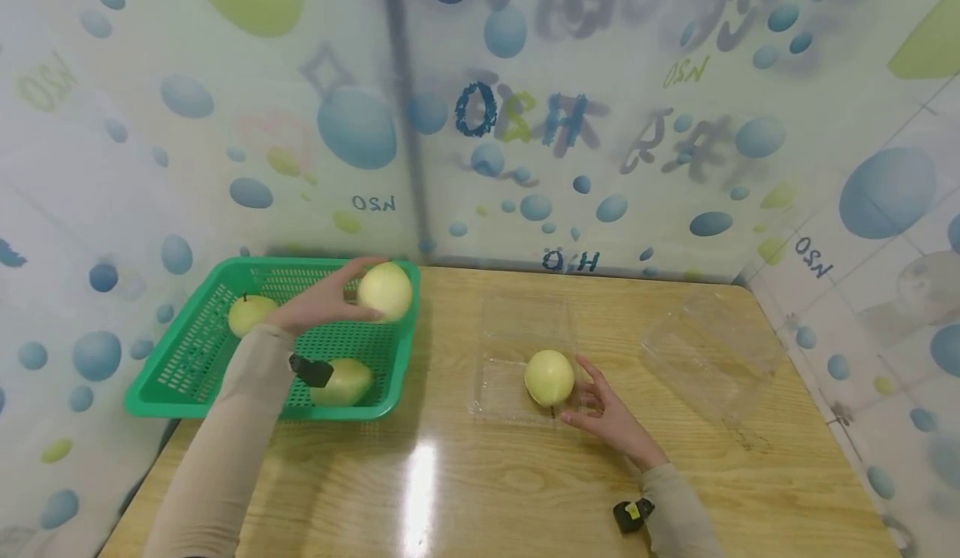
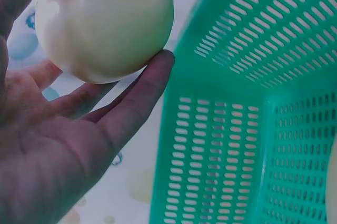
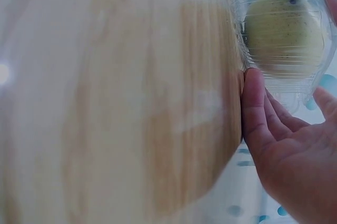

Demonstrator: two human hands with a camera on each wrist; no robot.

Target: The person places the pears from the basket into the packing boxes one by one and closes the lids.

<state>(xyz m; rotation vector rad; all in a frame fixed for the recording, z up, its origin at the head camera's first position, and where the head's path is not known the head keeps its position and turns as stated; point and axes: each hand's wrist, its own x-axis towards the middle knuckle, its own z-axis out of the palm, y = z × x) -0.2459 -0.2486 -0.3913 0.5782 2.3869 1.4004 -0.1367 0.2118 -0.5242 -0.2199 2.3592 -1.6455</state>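
My left hand grips a pale yellow pear over the right end of a green basket. In the left wrist view, thumb and fingers are curved around that pear. Two more pears lie in the basket: one with a stem at the left, another near the front, partly behind the wrist camera. A clear plastic box stands mid-table with one pear inside its right front part. My right hand touches the box's right side, fingers extended along the wall.
A second clear plastic container lies to the right on the wooden table. A patterned curtain rises behind the table and along both sides.
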